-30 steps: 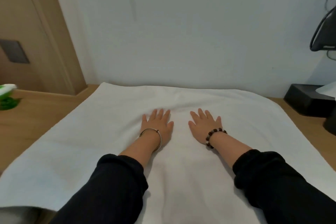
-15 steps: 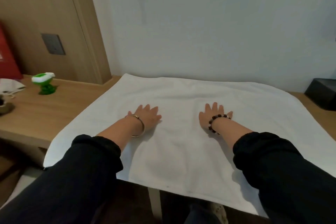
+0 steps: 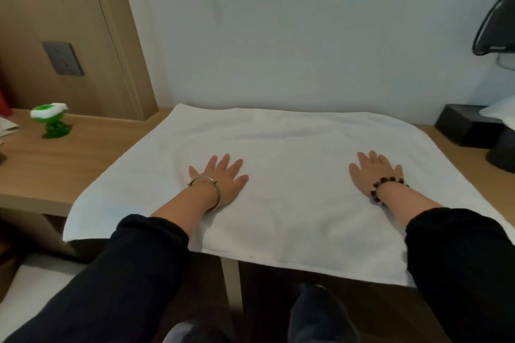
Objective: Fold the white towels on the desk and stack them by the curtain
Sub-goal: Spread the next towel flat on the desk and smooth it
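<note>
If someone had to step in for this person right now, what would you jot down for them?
Hands: left hand open, palm flat on the white towel; right hand open, flat on the same towel, well apart from the other.
Towel: spread over the desk, with its near edge hanging over the front.
Done: towel laid out. No fold shows and no stack is in view.
Left: fold it, then stack it by the curtain, which is out of view.

No legible text anywhere. The black object (image 3: 498, 28) hanging at upper right carries a faint pale mark, too blurred to read. Nothing readable on the grey wall socket (image 3: 62, 58) or the green toy (image 3: 51, 121).
</note>
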{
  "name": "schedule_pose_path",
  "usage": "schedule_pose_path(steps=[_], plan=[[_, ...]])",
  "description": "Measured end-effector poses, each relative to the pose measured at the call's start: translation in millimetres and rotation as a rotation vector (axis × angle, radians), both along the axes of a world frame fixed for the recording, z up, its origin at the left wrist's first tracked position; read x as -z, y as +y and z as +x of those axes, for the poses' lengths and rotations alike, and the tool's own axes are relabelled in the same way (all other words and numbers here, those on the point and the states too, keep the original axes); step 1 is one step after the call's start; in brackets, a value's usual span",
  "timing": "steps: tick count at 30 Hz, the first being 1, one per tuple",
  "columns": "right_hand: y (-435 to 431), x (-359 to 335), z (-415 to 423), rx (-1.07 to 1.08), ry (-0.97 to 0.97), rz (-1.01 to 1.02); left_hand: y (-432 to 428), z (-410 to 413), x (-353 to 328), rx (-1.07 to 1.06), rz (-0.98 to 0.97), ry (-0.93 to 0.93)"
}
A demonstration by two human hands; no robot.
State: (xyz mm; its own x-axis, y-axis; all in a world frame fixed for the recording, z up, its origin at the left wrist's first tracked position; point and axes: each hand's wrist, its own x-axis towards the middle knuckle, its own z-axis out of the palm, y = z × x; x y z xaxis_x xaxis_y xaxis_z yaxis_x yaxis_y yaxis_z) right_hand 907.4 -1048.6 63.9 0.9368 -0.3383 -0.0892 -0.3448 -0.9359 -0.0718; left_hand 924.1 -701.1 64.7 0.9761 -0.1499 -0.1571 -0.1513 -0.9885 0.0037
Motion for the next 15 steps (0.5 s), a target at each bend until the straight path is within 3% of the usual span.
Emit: schedule_pose_path(steps=[3, 5, 10, 15], plan=[[-10.5, -4.2, -2.7, 0.169, 0.055, 0.004, -5.0, 0.2, -3.5, -0.016, -0.007, 0.031], [0.8, -11.0, -1.3, 0.168, 0.12, 0.016, -9.1, -1.0, -6.2, -0.029, -0.003, 0.056], [68.8, -18.0, 14.0, -0.325, 0.165, 0.058, -6.1, 1.7, -11.5, 0.04, -0.015, -0.047], [125.9, -15.5, 38.0, -0.452, 0.199, 0.101, 11.1, 17.7, -13.6, 0.049, -0.02, -0.199]])
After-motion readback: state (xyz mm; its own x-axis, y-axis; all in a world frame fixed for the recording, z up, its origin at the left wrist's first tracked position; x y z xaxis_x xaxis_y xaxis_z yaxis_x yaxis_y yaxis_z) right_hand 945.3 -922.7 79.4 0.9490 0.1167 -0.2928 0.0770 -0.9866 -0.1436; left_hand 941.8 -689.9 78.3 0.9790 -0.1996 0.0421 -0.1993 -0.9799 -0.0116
